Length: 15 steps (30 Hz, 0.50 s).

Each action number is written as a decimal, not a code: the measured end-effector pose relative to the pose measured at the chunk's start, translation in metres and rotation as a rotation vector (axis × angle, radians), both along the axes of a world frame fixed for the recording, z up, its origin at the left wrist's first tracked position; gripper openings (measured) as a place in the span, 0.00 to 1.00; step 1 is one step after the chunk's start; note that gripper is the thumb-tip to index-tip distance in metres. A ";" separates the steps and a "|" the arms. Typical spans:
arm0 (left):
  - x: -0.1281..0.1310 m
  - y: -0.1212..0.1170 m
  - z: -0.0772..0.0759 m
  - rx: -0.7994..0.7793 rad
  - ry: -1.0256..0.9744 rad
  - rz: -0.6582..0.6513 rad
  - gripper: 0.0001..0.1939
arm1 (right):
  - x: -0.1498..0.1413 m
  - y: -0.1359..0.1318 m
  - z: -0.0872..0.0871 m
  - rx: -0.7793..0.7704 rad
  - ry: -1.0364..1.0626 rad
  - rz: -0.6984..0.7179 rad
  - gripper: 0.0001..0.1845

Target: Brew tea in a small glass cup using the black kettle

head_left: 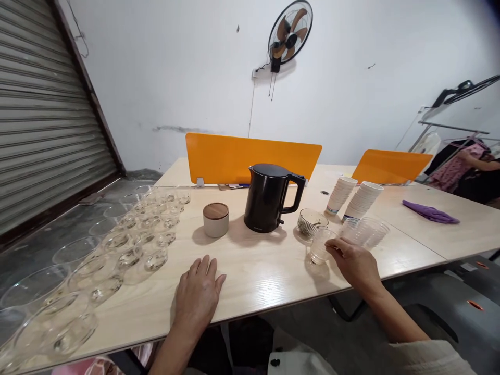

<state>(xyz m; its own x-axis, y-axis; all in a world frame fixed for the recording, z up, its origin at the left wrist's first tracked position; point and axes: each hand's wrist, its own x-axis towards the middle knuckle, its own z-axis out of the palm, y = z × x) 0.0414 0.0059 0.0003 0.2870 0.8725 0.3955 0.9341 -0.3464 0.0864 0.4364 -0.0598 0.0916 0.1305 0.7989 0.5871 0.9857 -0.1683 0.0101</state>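
Note:
My left hand (197, 297) lies palm down on the table near its front edge, fingers stretched out and holding nothing. My right hand (355, 263) has its fingertips pinched at the right side of a clear plastic cup (320, 247), which is upright on the table. A small dark speck shows near the cup's base. Just behind it is a ribbed glass bowl (312, 223) with a utensil in it. Nested clear plastic cups (369, 232) lie on their side behind my right hand. A black electric kettle (265, 200) stands behind, between my hands.
Rows of clear cups (113, 245) fill the table's left side. A pale canister (216, 223) with a wooden lid stands left of the kettle. Two paper cup stacks (361, 200) and a purple cloth (429, 212) are right. Orange dividers (253, 156) stand behind. Another person's arm (482, 164) shows far right.

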 end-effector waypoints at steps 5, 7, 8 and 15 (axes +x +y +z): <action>0.001 0.000 0.000 -0.005 0.002 0.010 0.19 | 0.006 -0.002 0.003 0.049 0.091 0.057 0.13; 0.001 0.000 0.000 -0.004 0.007 0.013 0.19 | 0.008 -0.003 0.003 0.056 0.102 0.074 0.13; 0.001 0.000 0.001 -0.005 0.012 0.016 0.20 | 0.008 -0.004 0.003 0.057 0.102 0.075 0.13; 0.001 0.000 0.002 -0.025 0.018 0.016 0.20 | 0.004 -0.005 0.003 0.059 0.080 0.034 0.13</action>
<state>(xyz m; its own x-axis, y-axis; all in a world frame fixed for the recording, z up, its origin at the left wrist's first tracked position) 0.0422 0.0062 0.0022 0.2795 0.8865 0.3688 0.9410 -0.3292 0.0782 0.4408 -0.0650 0.0941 0.1516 0.7679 0.6224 0.9882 -0.1323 -0.0775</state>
